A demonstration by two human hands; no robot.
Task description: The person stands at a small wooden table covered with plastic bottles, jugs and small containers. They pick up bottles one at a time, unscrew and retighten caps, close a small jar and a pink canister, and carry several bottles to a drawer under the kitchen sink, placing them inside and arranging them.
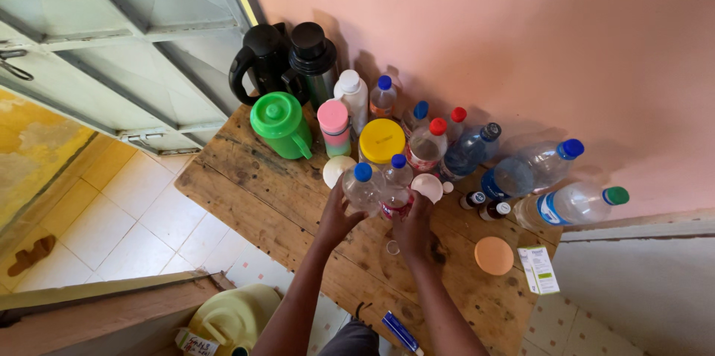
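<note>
My left hand (335,218) grips a small clear plastic bottle with a blue cap (362,186) standing on the wooden table (253,192). My right hand (413,228) holds a second clear bottle with a red label (396,194) right beside it, with another blue-capped bottle (398,166) just behind. A small clear ring or glass (392,247) lies on the boards between my wrists.
Behind stand two black flasks (287,58), a green lidded jug (281,125), a pink-capped bottle (334,126), a yellow lid (381,140) and several plastic bottles against the pink wall. An orange lid (494,255) and a small white box (538,269) lie at right. A yellow jerrycan (234,319) sits on the floor.
</note>
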